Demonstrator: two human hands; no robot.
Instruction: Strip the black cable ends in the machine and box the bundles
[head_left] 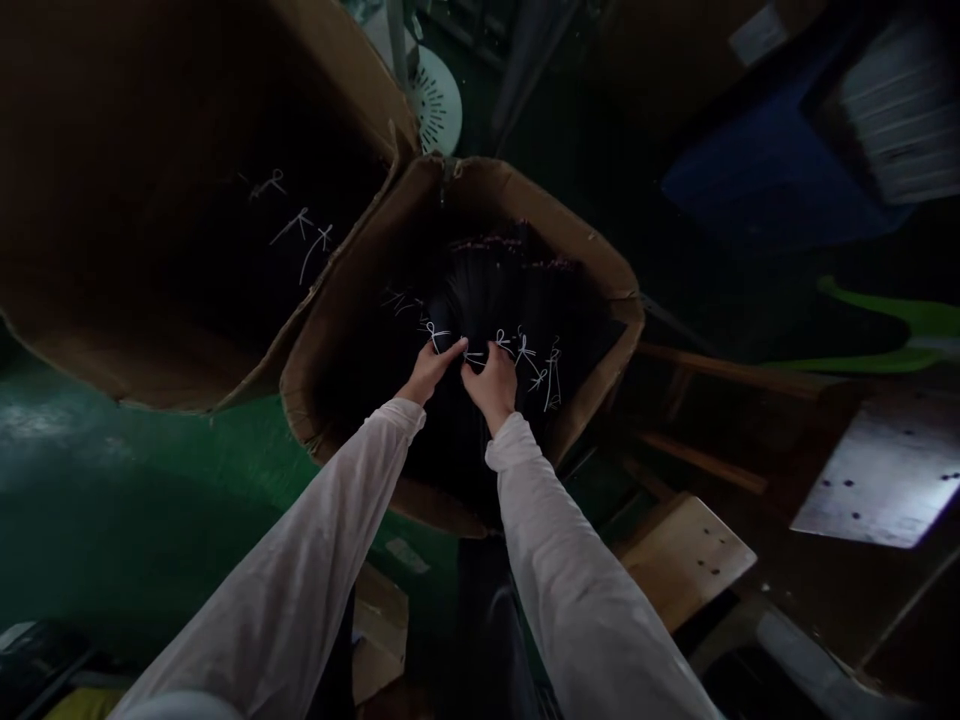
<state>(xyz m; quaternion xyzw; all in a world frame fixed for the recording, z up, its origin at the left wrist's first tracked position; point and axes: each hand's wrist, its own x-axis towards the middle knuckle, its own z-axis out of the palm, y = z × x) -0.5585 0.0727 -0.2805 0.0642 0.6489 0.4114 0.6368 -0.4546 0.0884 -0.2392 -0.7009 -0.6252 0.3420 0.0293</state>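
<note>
My left hand (431, 373) and my right hand (492, 384) are side by side, closed on the near end of a dark bundle (480, 290) tied with white string. The bundle looks like stacked dark strips or cloth; its exact kind is too dark to tell. My thumbs point toward each other by the string, and most of my other fingers are hidden behind the bundle. Other dark bundles with white string bows (553, 365) lie to the right. All of this is inside an open cardboard box (615, 270). Reddish edges (487, 243) show at the bundles' far ends.
A larger cardboard box (352, 60) with string-tied dark contents adjoins on the left. To the right are wooden stools (694, 550), a metal-topped surface (881, 470) and a green plastic piece (892, 320). A blue crate (765, 160) stands far right; a pale round stool (439, 100) stands behind.
</note>
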